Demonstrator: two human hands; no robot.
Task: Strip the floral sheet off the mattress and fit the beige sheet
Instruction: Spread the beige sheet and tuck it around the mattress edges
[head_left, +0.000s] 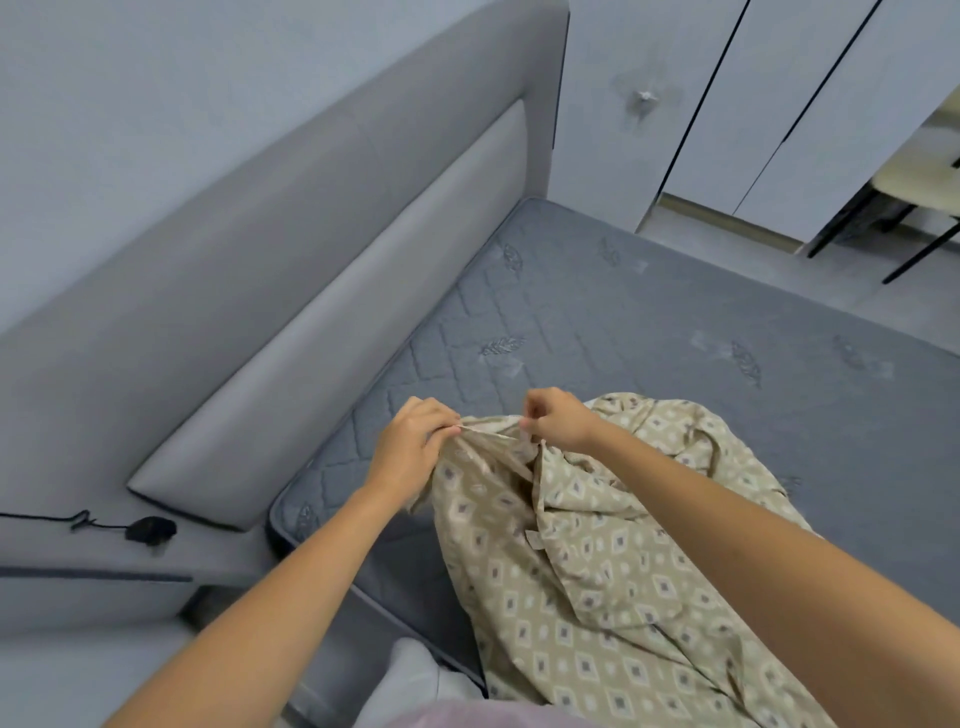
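— Grey quilting runs bare over the whole mattress (597, 312), stitched with leaf shapes, no floral sheet on it. What surrounds the bed?

— Beyond the two grips and to their left stands a padded grey headboard (322, 218) against a pale wall (130, 93). Past the far end of the mattress are pale wardrobe doors (769, 104), and further right a chair with black legs (914, 208) on the floor (831, 280).

— And the beige sheet?

— The beige sheet (597, 571), printed with small diamonds, lies bunched on the mattress, trailing from the grips back toward the person and heaped to the right of them. The left hand (410, 447) pinches its gathered edge between thumb and fingers; the right hand (558, 418) pinches the same edge just beside it, a short taut strip of hem between the two.

— What edges are close?

— The near corner of the mattress sits below and left of the left grip, close to the low end of the headboard cushion. Left of that, a ledge (78, 540) carries a black cable with a plug (150, 529).

— Room to move?

— Bare mattress stretches ahead of and to the right of the grips, as far as its far edge. Leftward, the headboard closes things in near the left hand. Under the forearms, the sheet covers the mattress side nearest the person.
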